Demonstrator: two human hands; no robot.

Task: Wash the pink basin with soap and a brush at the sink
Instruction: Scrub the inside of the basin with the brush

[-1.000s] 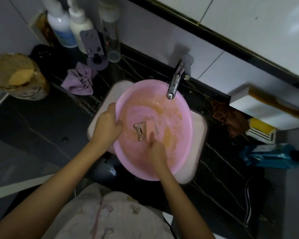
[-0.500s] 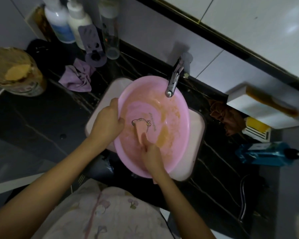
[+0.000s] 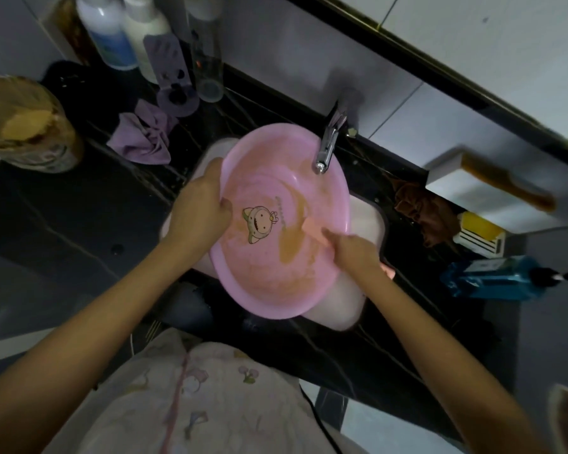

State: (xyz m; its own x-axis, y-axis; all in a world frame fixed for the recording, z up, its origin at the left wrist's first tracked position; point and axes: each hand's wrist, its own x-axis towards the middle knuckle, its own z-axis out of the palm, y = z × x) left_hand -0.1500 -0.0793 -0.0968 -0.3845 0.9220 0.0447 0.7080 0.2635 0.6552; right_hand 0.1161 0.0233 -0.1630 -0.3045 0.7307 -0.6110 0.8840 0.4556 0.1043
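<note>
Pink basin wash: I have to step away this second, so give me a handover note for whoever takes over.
Left hand: grips the round pink plastic basin by its left rim, set over the white sink.
Right hand: holds the salmon-pink brush against the basin's inner right wall.
Done: scrubbing under way.
Left: orange-brown residue across the bottom; rinse under the chrome tap.

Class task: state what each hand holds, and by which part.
The left hand grips the pink basin by its left rim. The right hand holds the brush by its handle.
</note>
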